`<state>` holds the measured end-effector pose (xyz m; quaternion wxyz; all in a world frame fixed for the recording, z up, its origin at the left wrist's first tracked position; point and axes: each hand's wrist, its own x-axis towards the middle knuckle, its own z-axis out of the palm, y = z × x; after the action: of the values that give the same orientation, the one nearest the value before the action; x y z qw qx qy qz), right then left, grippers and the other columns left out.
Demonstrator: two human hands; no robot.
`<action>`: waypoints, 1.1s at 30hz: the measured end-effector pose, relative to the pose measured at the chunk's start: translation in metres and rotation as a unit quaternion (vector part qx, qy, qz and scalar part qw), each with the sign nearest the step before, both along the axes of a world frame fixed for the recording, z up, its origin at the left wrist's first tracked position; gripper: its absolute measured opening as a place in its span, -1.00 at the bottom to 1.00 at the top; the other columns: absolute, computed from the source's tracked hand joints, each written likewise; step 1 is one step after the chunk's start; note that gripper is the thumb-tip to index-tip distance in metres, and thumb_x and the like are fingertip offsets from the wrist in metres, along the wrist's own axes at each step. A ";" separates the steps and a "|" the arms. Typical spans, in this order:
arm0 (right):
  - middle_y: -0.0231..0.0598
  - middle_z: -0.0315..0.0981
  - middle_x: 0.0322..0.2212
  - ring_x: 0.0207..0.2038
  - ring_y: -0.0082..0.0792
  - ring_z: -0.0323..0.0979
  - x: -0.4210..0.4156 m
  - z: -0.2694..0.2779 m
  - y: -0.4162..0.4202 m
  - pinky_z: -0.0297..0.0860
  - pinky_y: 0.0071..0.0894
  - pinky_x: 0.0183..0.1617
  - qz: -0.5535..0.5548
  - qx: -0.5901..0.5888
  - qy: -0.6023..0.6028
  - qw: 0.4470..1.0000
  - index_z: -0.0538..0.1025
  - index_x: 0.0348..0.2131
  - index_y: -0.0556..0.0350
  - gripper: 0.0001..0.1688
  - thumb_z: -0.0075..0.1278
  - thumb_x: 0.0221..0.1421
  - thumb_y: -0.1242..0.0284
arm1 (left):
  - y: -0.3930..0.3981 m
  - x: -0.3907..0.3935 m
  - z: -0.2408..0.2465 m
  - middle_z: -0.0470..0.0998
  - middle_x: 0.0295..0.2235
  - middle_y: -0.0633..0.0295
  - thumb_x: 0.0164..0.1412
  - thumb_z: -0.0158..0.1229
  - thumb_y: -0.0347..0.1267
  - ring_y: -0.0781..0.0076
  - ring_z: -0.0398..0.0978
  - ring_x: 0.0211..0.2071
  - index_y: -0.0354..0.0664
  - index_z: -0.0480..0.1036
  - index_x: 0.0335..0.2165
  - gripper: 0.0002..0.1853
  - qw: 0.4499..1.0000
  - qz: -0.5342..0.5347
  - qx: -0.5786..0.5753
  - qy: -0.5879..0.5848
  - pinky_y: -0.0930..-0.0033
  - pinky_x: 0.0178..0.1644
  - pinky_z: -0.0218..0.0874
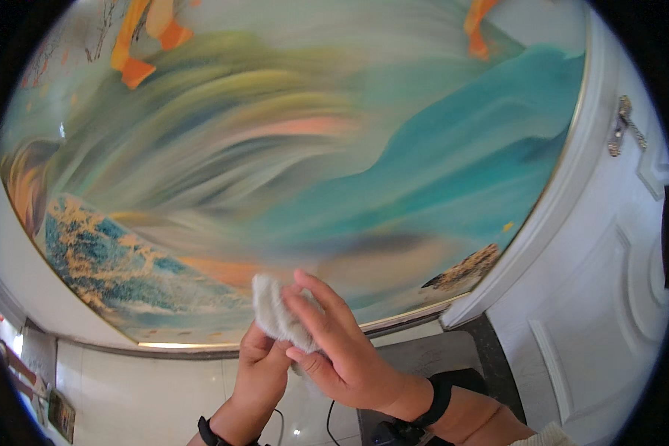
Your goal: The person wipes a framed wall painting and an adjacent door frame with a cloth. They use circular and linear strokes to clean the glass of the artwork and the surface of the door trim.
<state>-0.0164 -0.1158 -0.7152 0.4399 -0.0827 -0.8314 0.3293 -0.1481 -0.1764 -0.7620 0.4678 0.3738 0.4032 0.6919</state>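
Note:
A folded white cloth (281, 315) is between my two hands, low in the middle of the view. My left hand (262, 362) grips its lower left part, with thumb and fingers closed on it. My right hand (340, 345) lies against its right side, fingers bent over the cloth and thumb beneath. Both wrists wear black bands. Behind the hands stands a large glossy wall panel (323, 195) painted in teal, green and orange swirls, framed by a thin gold edge.
On the right is a white panelled door (580, 312) with an ornate metal handle (624, 125). A grey mat (429, 357) lies on pale floor tiles (145, 384). Dark cables (330, 421) run near my wrists. A framed item (61, 415) stands at the lower left.

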 end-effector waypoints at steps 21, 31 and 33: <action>-0.25 0.34 0.04 0.10 -0.27 0.28 -0.026 0.021 0.125 0.25 -0.28 0.18 -0.061 0.528 -0.063 0.845 0.45 -0.03 0.05 -0.53 -0.03 -0.02 0.55 | -0.012 -0.054 -0.020 0.32 0.02 0.12 0.08 0.02 -0.67 0.31 0.27 0.06 -0.16 0.44 -0.10 -0.61 0.936 0.211 0.094 0.266 0.40 0.10 0.07; -0.44 0.32 0.07 0.08 -0.31 0.30 -0.042 0.063 0.107 0.20 -0.25 0.21 -0.082 0.678 -0.131 0.718 0.46 -0.01 -0.31 -0.52 -0.02 0.04 0.44 | -0.017 -0.082 -0.035 0.36 -0.04 0.19 0.08 0.01 -0.69 0.40 0.29 0.03 -0.13 0.46 -0.15 -0.63 0.916 0.263 0.105 0.285 0.39 0.06 0.15; -0.41 0.34 0.04 0.10 -0.31 0.28 -0.058 0.135 0.106 0.20 -0.16 0.20 -0.197 0.753 -0.027 0.627 0.46 0.02 -0.43 -0.41 0.06 -0.06 0.43 | -0.021 -0.085 -0.031 0.40 -0.10 0.17 0.07 0.03 -0.67 0.35 0.34 -0.02 -0.14 0.49 -0.20 -0.68 0.905 0.283 0.119 0.295 0.37 0.03 0.18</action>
<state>-0.0748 -0.0098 -0.5805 0.3808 0.1068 -0.7647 -0.5088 -0.2330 -0.1974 -0.7925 0.0639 0.4842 0.5260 0.6963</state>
